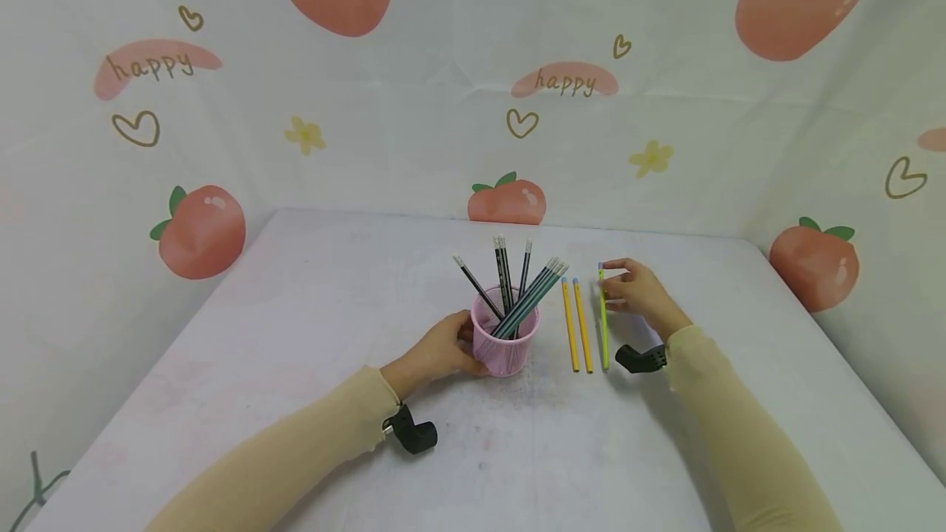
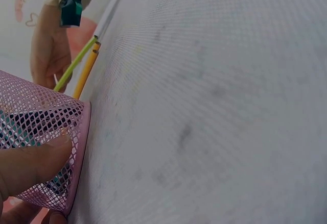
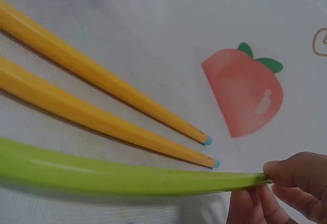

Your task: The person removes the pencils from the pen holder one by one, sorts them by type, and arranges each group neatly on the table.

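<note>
From where I stand, the person's left hand [image 1: 439, 345] is wrapped round the pink mesh pencil cup [image 1: 506, 358] from its nine o'clock side. The thumb lies flat across the wire holes, while most of the fingers are lost behind the wall. The cup stands mid-tabletop [image 1: 355, 286], holding dark pencils [image 1: 532, 300], black-striped and deep green with pale ends. They fan out from about eleven to one o'clock; their lower ends show only as broken patches through the mesh.

The right hand [image 1: 636, 294], out toward two o'clock from the cup, has thumb and fingers pinched together on the far end of a lime-green pencil [image 1: 604, 335], covering its tip in the close wrist view. That pencil lies at three o'clock from the cup, glossy and slim; I can't quite tell whether its near end touches the tabletop. Between it and the cup, two yellow pencils [image 1: 571, 327], faceted and blue-tipped, lie side by side, well apart from the mesh. The tabletop's white covering is finely woven and smudged grey. Both beige sleeves [image 1: 746, 433] are cut off toward six o'clock.
</note>
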Demonstrator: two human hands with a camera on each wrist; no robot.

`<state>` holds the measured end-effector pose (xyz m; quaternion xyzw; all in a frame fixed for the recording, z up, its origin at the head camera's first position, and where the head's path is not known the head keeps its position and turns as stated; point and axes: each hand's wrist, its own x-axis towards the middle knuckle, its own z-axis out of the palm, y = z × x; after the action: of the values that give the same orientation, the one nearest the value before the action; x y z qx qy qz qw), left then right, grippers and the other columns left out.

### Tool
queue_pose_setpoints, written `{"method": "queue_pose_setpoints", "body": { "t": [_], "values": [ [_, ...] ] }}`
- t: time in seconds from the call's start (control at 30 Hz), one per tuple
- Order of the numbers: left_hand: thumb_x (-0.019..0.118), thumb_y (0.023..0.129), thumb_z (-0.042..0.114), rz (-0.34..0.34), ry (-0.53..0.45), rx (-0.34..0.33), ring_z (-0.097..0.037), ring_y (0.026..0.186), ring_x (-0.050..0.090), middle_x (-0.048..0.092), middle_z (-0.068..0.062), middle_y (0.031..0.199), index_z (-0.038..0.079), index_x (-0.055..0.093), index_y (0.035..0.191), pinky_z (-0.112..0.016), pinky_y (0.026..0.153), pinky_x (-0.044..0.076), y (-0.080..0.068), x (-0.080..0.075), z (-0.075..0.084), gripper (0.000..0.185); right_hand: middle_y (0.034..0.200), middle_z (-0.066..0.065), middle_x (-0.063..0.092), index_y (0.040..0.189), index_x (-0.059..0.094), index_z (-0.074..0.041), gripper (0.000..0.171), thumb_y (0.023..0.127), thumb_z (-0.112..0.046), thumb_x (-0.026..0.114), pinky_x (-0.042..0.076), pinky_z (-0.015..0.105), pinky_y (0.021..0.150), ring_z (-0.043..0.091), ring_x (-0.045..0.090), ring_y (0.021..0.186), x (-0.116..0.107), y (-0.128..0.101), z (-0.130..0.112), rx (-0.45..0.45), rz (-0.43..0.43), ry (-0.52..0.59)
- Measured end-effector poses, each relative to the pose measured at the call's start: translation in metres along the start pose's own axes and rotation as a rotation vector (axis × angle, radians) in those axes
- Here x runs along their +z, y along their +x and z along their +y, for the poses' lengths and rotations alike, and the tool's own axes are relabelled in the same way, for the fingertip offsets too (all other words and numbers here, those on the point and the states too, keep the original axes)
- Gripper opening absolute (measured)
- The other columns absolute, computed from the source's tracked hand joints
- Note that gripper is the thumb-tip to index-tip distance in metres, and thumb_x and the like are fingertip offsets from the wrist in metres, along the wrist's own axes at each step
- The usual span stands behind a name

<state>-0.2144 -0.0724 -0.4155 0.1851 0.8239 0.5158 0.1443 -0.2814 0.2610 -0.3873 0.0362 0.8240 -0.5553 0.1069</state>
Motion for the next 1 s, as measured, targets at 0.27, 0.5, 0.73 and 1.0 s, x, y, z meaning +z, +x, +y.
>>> {"method": "queue_pose_setpoints", "body": {
  "t": [0.27, 0.5, 0.73, 1.0],
  "values": [
    [0.084, 0.061, -0.003, 0.002, -0.001, -0.007, -0.027, 0.109, 0.060, 0.063, -0.016, 0.118, -0.004, 0.053, 0.123, -0.041, 0.097, 0.048, -0.001, 0.001, 0.003, 0.069, 0.110, 0.013, 0.055, 0.142, 0.036, 0.002, 0.054, 0.094, -0.009, 0.059, 0.055, 0.021, 0.070, 0.008, 0.057, 0.078, 0.005, 0.008, 0.004, 0.085, 0.002, -0.099],
    [0.084, 0.061, -0.003, 0.013, 0.006, -0.012, -0.026, 0.109, 0.060, 0.064, -0.014, 0.116, -0.003, 0.054, 0.122, -0.042, 0.098, 0.047, 0.000, 0.001, 0.002, 0.068, 0.108, 0.010, 0.053, 0.141, 0.038, 0.001, 0.054, 0.094, -0.012, 0.060, 0.054, 0.021, 0.067, 0.007, 0.055, 0.076, 0.009, 0.015, 0.006, 0.150, 0.000, -0.131],
    [0.084, 0.061, -0.004, 0.013, 0.004, -0.024, -0.027, 0.109, 0.060, 0.064, -0.015, 0.116, -0.004, 0.054, 0.121, -0.043, 0.099, 0.047, -0.001, 0.002, 0.002, 0.067, 0.110, 0.011, 0.053, 0.141, 0.039, -0.001, 0.053, 0.094, -0.014, 0.060, 0.054, 0.020, 0.067, 0.009, 0.055, 0.077, 0.013, 0.016, 0.004, 0.189, -0.004, -0.199],
    [0.083, 0.061, -0.004, 0.013, 0.004, -0.010, -0.027, 0.107, 0.061, 0.064, -0.015, 0.114, -0.005, 0.054, 0.121, -0.041, 0.097, 0.048, -0.001, 0.001, 0.002, 0.067, 0.119, 0.017, 0.055, 0.141, 0.040, -0.002, 0.055, 0.093, -0.018, 0.062, 0.055, 0.021, 0.069, 0.014, 0.057, 0.084, 0.015, 0.018, 0.002, 0.200, -0.009, -0.263]
  ]
}}
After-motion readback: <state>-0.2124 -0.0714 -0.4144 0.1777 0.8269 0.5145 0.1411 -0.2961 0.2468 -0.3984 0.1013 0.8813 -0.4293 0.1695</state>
